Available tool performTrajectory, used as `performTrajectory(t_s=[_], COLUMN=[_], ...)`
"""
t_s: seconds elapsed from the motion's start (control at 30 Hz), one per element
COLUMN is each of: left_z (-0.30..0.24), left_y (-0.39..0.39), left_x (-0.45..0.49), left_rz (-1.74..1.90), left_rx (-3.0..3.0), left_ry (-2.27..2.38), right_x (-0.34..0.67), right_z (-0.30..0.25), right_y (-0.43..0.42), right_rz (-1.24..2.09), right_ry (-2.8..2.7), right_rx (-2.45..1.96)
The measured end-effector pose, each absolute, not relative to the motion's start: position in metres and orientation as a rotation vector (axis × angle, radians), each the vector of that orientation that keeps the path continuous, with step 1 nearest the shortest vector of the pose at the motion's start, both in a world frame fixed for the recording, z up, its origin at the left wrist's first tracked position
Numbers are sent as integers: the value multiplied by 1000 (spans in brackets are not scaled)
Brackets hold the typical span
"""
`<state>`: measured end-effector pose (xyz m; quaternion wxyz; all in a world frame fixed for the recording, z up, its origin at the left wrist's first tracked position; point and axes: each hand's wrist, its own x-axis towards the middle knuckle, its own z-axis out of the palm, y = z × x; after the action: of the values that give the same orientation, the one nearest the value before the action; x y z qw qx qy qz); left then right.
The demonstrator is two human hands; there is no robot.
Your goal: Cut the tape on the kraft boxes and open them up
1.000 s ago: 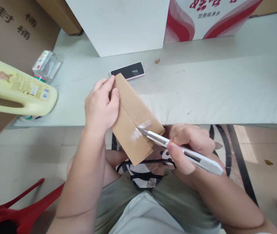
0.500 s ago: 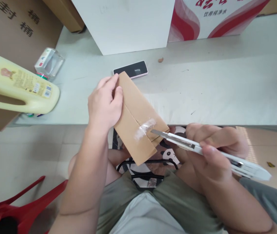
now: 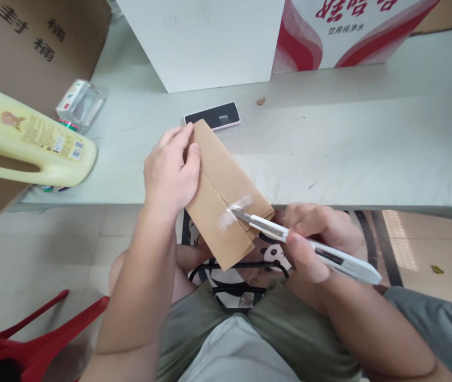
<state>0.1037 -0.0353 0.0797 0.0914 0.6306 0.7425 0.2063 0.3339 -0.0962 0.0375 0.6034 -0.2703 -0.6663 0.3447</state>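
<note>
A small brown cardboard box (image 3: pixel 220 170) lies tilted over the near edge of the table. My left hand (image 3: pixel 173 168) grips its left side near the far end, thumb on top. A strip of clear tape (image 3: pixel 229 213) crosses the flap seam toward the box's near end. My right hand (image 3: pixel 321 233) is closed around a white utility knife (image 3: pixel 349 265) with its blade out. The blade tip rests at the tape, over the seam; whether it has cut in I cannot tell.
A phone (image 3: pixel 212 115) lies just beyond the box. White cartons (image 3: pixel 213 48) stand at the back. On the left are a yellow jug (image 3: pixel 30 143), a clear container (image 3: pixel 81 103) and a large brown carton (image 3: pixel 38 48). A red chair (image 3: pixel 50 334) stands lower left.
My right hand has moved left with the utility knife, bringing the blade tip from the box's near right part onto the tape at the seam. My left hand and the box stay nearly still.
</note>
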Motion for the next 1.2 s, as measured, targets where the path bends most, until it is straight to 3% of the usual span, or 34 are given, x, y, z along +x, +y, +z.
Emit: performTrajectory(t_s=[1.2], left_z=[83], left_y=[-35], left_x=[106], left_rz=[629], left_rx=[1846], left_ry=[2227], right_x=[322], right_z=[32], right_y=[-92], right_rz=[764], right_ry=[-1456], right_rx=[-573])
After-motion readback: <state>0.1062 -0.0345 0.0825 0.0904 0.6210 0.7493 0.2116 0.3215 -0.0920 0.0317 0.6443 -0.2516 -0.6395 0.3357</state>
